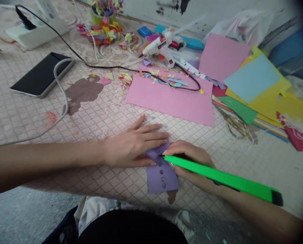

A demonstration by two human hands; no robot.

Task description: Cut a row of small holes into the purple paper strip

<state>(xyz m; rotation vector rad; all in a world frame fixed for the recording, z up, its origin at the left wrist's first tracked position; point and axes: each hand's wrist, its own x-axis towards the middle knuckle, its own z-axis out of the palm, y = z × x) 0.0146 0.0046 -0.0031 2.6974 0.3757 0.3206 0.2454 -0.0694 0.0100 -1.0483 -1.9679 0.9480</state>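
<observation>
A small purple paper (163,179) with a column of several small round marks or holes lies near the table's front edge. My left hand (136,144) is flat, fingers spread, its fingertips and thumb on the upper part of that paper. My right hand (192,161) is closed around the front end of a bright green pen-like tool (222,174). The tool's thin dark tip touches or hovers just over the paper, between my left fingers and thumb; which of the two cannot be made out.
Beyond my hands lies a pink sheet (172,101) with paper scraps and a black cable. Gold-handled scissors (236,127) and stacked coloured papers (253,79) are at right. A glue gun (161,49) stands behind. A tablet (42,76) and power strip (37,34) are at left.
</observation>
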